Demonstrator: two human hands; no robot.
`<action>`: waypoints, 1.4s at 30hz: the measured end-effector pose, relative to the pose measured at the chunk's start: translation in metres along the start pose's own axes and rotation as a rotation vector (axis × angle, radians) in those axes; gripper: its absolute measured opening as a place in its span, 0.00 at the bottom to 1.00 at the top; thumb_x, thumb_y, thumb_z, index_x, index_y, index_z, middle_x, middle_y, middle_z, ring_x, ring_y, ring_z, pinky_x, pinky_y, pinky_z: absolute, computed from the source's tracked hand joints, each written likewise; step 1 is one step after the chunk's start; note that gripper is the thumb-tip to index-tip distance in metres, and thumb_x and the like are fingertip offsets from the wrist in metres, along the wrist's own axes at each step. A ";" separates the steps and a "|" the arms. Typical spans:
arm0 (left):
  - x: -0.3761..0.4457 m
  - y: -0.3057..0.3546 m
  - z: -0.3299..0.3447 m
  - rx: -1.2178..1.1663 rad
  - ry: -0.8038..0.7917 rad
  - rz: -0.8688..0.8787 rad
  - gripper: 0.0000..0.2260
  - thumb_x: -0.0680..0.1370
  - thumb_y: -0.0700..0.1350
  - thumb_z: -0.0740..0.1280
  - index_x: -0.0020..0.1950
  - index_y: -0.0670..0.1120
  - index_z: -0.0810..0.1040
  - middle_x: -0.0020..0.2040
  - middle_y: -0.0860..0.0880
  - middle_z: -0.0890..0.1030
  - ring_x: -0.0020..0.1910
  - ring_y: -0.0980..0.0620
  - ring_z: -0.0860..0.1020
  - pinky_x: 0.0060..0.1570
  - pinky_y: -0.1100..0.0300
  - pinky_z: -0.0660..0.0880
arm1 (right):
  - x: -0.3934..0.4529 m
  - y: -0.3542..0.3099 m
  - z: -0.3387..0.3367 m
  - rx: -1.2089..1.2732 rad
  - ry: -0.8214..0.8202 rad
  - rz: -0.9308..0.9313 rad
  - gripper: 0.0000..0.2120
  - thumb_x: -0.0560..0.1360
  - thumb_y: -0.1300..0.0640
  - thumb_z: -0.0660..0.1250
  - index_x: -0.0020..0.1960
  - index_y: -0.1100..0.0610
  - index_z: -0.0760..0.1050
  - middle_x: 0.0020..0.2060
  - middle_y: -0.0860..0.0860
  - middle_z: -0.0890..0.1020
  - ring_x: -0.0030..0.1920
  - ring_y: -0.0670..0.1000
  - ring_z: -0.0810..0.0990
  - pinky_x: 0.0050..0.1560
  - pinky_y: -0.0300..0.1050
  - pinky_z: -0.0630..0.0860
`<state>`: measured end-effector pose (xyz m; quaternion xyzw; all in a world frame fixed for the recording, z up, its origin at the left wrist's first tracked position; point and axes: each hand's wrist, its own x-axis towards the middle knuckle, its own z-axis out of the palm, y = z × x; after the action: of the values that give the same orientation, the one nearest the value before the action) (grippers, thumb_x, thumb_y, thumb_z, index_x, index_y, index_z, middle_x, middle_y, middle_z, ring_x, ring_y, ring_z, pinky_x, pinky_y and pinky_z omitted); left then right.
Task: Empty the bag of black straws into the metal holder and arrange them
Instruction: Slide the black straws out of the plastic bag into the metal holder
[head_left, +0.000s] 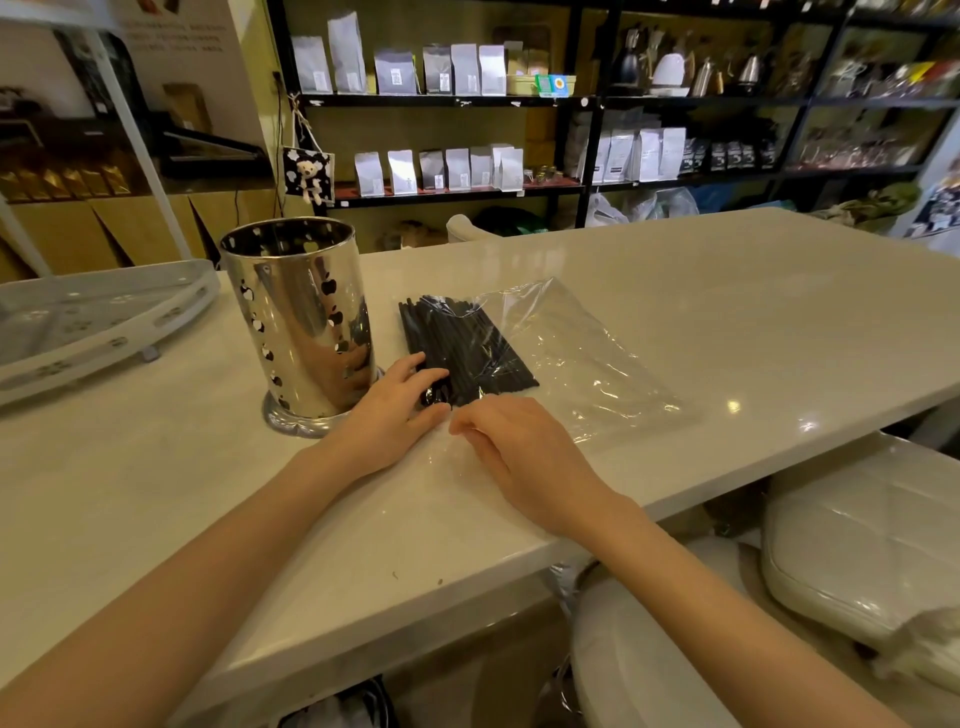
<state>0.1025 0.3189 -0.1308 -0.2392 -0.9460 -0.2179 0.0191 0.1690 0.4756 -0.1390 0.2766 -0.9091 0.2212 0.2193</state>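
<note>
A clear plastic bag (582, 353) lies flat on the pale counter (727, 291), with a bundle of black straws (462, 348) in its left part. The shiny metal holder (296, 317), a tall cylinder with apple-shaped cut-outs, stands upright just left of the bag and looks empty inside. My left hand (400, 405) rests on the near end of the straw bundle, fingers spread over it. My right hand (519, 447) lies beside it, thumb and fingers pinched on the bag's near edge.
A white perforated tray (98, 317) sits at the counter's left end. White padded stools (852, 535) stand below the counter's right side. Dark shelves (441, 101) with white pouches line the far wall.
</note>
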 end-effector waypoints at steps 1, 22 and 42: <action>0.000 0.001 0.000 0.004 -0.003 -0.002 0.22 0.77 0.49 0.59 0.71 0.49 0.61 0.75 0.46 0.55 0.72 0.48 0.60 0.68 0.59 0.58 | -0.002 0.001 -0.002 -0.020 0.022 -0.010 0.12 0.74 0.60 0.54 0.49 0.59 0.76 0.41 0.55 0.82 0.40 0.57 0.79 0.42 0.50 0.75; 0.008 0.057 0.012 0.139 -0.061 0.508 0.27 0.72 0.65 0.49 0.65 0.55 0.70 0.71 0.54 0.66 0.69 0.58 0.60 0.67 0.65 0.52 | -0.065 -0.011 -0.011 -0.155 0.162 -0.141 0.07 0.72 0.62 0.65 0.49 0.57 0.76 0.39 0.51 0.83 0.42 0.49 0.79 0.47 0.40 0.70; 0.063 0.063 0.046 0.269 -0.215 0.633 0.39 0.68 0.72 0.41 0.74 0.52 0.50 0.76 0.55 0.50 0.72 0.63 0.44 0.71 0.60 0.38 | -0.050 0.071 -0.056 -0.379 -0.047 0.340 0.13 0.71 0.56 0.57 0.44 0.55 0.80 0.39 0.50 0.84 0.44 0.53 0.83 0.60 0.47 0.70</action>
<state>0.0786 0.4161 -0.1379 -0.5373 -0.8418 -0.0483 0.0175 0.1794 0.5784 -0.1403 0.0786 -0.9726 0.0740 0.2058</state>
